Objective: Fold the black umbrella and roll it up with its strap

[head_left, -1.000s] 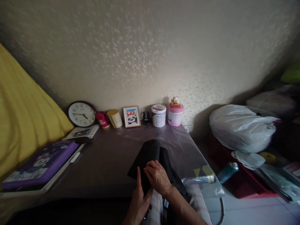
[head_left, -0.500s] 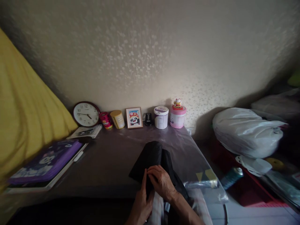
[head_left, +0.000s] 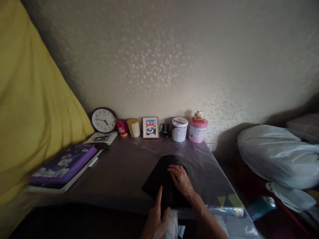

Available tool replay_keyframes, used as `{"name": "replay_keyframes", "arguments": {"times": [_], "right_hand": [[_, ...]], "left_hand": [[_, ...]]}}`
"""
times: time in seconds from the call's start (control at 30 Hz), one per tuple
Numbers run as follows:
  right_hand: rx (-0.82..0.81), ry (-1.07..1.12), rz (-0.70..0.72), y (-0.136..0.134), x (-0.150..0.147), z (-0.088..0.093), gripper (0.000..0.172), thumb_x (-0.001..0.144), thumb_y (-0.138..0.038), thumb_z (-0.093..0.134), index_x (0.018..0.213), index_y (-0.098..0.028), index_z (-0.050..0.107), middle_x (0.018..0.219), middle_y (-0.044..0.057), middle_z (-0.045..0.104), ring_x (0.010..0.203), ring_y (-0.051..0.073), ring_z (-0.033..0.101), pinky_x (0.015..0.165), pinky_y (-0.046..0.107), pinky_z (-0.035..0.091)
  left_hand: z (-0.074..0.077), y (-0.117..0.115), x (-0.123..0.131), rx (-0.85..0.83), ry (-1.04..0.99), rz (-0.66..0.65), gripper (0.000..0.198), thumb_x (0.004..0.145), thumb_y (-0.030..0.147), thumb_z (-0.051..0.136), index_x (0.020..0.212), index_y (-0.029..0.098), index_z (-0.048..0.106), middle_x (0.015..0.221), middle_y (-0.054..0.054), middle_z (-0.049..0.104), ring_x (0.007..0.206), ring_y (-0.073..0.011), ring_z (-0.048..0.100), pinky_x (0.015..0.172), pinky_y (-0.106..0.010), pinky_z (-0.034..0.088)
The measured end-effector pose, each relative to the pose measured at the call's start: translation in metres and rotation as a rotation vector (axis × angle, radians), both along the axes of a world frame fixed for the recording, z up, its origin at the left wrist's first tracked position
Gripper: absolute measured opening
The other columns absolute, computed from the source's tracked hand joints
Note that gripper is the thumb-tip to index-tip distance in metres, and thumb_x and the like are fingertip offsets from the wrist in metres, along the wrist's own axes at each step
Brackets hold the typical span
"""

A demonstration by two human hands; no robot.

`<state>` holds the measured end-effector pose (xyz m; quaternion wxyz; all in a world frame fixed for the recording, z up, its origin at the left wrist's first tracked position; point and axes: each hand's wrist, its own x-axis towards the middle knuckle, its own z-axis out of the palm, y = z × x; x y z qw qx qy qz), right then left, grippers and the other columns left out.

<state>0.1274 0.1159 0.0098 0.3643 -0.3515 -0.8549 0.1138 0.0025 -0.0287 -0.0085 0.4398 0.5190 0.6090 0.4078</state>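
A folded black cloth (head_left: 159,177) lies on the dark table (head_left: 119,172), near its front edge. My right hand (head_left: 181,181) rests flat on the cloth's right half, fingers stretched toward the wall. My left hand (head_left: 156,220) is at the cloth's near edge with the forefinger pointing up along the fabric and the other fingers curled in. Something white and checked (head_left: 172,225) shows just below that hand.
Along the wall stand a round clock (head_left: 103,120), a red tin (head_left: 121,127), a yellow tin (head_left: 134,127), a framed panda picture (head_left: 150,127), a white tub (head_left: 179,129) and a pink tub (head_left: 197,129). A purple case (head_left: 64,162) lies left. White bags (head_left: 276,156) are piled right.
My right hand has slid forward along the cloth toward the wall and flattened out. The left forefinger stays at the near edge. The view has turned a little to the left.
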Motion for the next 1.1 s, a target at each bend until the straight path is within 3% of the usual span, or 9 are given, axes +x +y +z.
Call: {"name": "replay_keyframes", "arguments": {"times": [0.13,0.37,0.53,0.67,0.83,0.97,1.1], "right_hand": [[0.020,-0.017,-0.117,0.030,0.004,0.003,0.038,0.080,-0.002,0.037,0.098,-0.018,0.066,0.109,0.009,0.064,0.098,0.021,0.056,0.087,0.040,0.045],[0.020,-0.037,0.005,0.015,0.000,0.004,0.047,0.073,0.002,0.033,0.096,-0.020,0.067,0.101,0.007,0.067,0.096,0.019,0.057,0.086,0.036,0.045],[0.001,-0.063,-0.157,0.038,0.004,-0.007,0.049,0.072,0.001,0.033,0.107,-0.017,0.063,0.115,0.009,0.062,0.105,0.021,0.055,0.092,0.038,0.042],[-0.165,0.058,-0.353,0.051,0.024,-0.017,0.041,0.075,-0.008,0.034,0.104,-0.015,0.063,0.106,0.010,0.066,0.100,0.021,0.059,0.090,0.037,0.043],[-0.433,0.182,-0.563,0.034,0.058,-0.022,0.034,0.077,-0.022,0.040,0.098,-0.016,0.066,0.101,0.010,0.068,0.095,0.022,0.062,0.087,0.034,0.045],[-0.547,0.206,-0.584,0.023,0.068,-0.024,0.031,0.075,-0.027,0.044,0.093,-0.017,0.068,0.094,0.008,0.070,0.090,0.022,0.064,0.080,0.031,0.047],[-0.654,0.305,-0.510,0.020,0.065,-0.026,0.036,0.075,-0.035,0.045,0.097,-0.016,0.066,0.083,0.007,0.070,0.076,0.020,0.065,0.066,0.028,0.050]], "left_hand": [[0.005,0.000,-0.002,-0.030,0.005,-0.046,0.071,0.085,0.029,0.043,0.144,0.014,0.007,0.134,-0.012,0.049,0.122,-0.0182,0.048,0.102,-0.028,0.032],[-0.002,0.001,-0.003,0.016,0.082,-0.083,0.070,0.085,0.025,0.039,0.144,0.010,0.006,0.139,-0.014,0.042,0.126,-0.0195,0.043,0.106,-0.030,0.026],[0.000,0.002,-0.003,0.032,0.077,-0.077,0.070,0.084,0.025,0.040,0.144,0.010,0.006,0.139,-0.014,0.041,0.124,-0.0197,0.045,0.104,-0.030,0.030],[0.004,0.000,-0.003,-0.008,0.010,-0.035,0.070,0.085,0.029,0.043,0.144,0.015,0.009,0.132,-0.012,0.051,0.120,-0.0206,0.050,0.101,-0.030,0.033],[0.010,-0.004,-0.002,-0.005,-0.046,0.017,0.070,0.084,0.034,0.047,0.144,0.017,0.014,0.128,-0.013,0.055,0.115,-0.0227,0.054,0.098,-0.033,0.037],[0.014,-0.005,-0.001,-0.039,-0.039,0.028,0.070,0.084,0.036,0.049,0.143,0.021,0.016,0.125,-0.013,0.058,0.104,-0.0237,0.061,0.092,-0.036,0.042],[0.017,-0.006,-0.001,-0.024,-0.063,0.038,0.070,0.083,0.035,0.050,0.143,0.021,0.017,0.128,-0.011,0.055,0.112,-0.0238,0.056,0.092,-0.035,0.042]]}}
